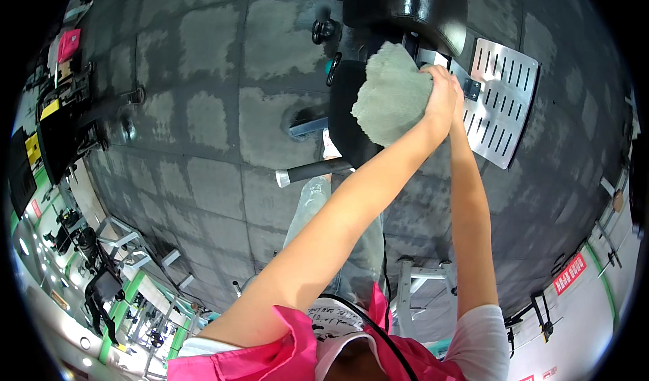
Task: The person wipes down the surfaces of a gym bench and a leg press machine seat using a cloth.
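Observation:
A grey-green cloth with ragged edges hangs spread out over a black padded seat of a gym machine. My left hand grips its right edge, fingers curled around the fabric. Pressed against the far side of that hand is my right hand, mostly hidden by it, so its grip on the cloth does not show. Beyond the cloth is a glossy black padded cushion. A perforated metal footplate lies just right of my hands.
A black-gripped handle bar sticks out left of the seat, near my leg. Dark kettlebell-like items stand on the tiled rubber floor. A metal frame is at the lower right. More gym equipment lines the left side.

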